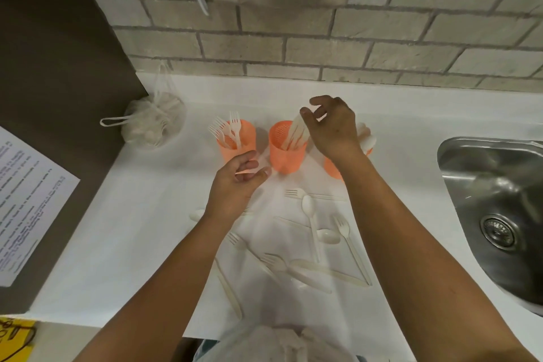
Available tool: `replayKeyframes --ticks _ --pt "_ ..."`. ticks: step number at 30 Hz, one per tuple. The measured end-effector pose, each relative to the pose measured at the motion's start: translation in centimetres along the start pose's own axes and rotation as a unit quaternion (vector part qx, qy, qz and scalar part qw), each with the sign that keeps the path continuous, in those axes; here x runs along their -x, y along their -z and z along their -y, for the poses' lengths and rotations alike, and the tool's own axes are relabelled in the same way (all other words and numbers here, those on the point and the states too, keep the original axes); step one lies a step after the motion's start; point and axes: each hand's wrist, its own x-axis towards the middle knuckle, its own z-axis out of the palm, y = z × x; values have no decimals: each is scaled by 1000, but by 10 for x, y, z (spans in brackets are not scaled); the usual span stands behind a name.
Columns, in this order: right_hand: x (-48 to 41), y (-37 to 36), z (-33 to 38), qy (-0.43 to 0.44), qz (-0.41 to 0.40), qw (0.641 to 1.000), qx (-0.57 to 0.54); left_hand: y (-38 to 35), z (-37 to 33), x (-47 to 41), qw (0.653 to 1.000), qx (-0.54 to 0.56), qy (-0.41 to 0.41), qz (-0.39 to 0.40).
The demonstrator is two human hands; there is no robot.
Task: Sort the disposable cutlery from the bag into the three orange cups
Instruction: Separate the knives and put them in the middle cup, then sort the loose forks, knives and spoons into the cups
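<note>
1. Left hand [238, 182]: hovers low over the bench [132, 244], just in front of the left cup [235, 145]. Fingers are loosely curled and relaxed, with nothing visible in them.
2. Right hand [335, 129]: raised over the gap between the middle cup [286, 156] and the right cup [332, 170]. Thumb and forefinger sit at the top ends of the knives [295, 132]. Can't tell whether it's pinching one or only touching.
3. Left cup: holds forks [233, 126], tines up.
4. Middle cup: knives stand inside, leaning right toward the right hand.
5. Right cup: mostly hidden behind the right wrist. Spoons [365, 138] poke out past the far side of that hand.
6. Cups stand in a row mid-bench, apart from each other, left to right across both hands.
7. Loose cutlery [308, 205]: unsorted, flat on the bench between the two forearms, nearer the person than the cups. It's a mix of forks, spoons and knives, some overlapping.
8. One lone spoon [196, 214] lies just beside the left wrist. One long knife [232, 294] lies partly under the left forearm.
9. Knotted bag [152, 123]: back-left corner of the bench, well apart from both hands, white pieces inside.
10. Second bag [279, 341]: translucent, at the near bench edge between the elbows.
11. Sink [484, 200] is set into the bench on the right. A printed sheet [26, 200] is at far left.
</note>
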Motion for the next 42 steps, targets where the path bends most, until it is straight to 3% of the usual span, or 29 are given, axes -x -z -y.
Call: replayKeyframes --ticks 6,10,14,20,27,32,37,39,40,42 --pt "37 5 -11 66 -46 997 18 7 7 12 1000 -12 2 -5" --pt "71 2 -37 32 85 994 67 13 20 25 999 -24 20 14" --pt "107 -13 -71 -49 195 962 185 16 40 40 993 -118 4 20" --pt "128 -32 -85 -110 219 943 225 2 52 61 976 -203 -44 63" --pt "124 -19 -54 -158 155 974 51 -13 50 67 974 -203 -11 97" --pt "135 -4 -30 -229 198 935 -185 -18 46 70 977 -175 -23 120" --pt "138 12 -33 -244 228 910 -247 -14 47 71 982 -156 -13 110" --pt "137 17 -46 -208 239 936 -152 -12 47 70 985 -137 4 103" --pt "137 20 -54 -156 260 952 -34 -10 47 70 987 -128 13 102" --pt "142 22 -68 -48 319 919 228 -9 48 69 988 -115 25 101"
